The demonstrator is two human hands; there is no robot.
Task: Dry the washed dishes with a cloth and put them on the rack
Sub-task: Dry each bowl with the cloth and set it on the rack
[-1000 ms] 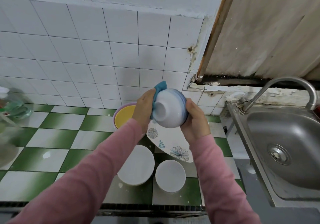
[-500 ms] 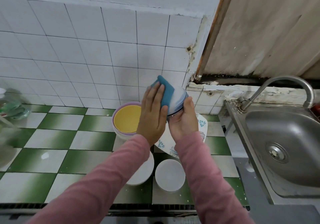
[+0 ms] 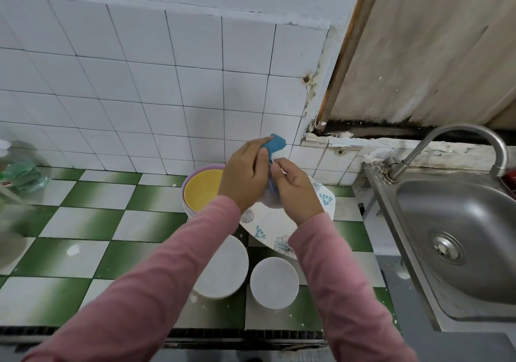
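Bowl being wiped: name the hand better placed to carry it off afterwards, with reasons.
Right, probably. The right hand grips the bowl, while the left hand holds the blue cloth against it, so it isn't free.

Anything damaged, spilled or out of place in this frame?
Yes: the wall corner beside the sink is cracked and crumbling, with a dark gap under the board. White specks dot the counter near the front.

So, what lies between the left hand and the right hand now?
The head view shows a blue cloth and a small round white bowl, both held between the left hand and the right hand.
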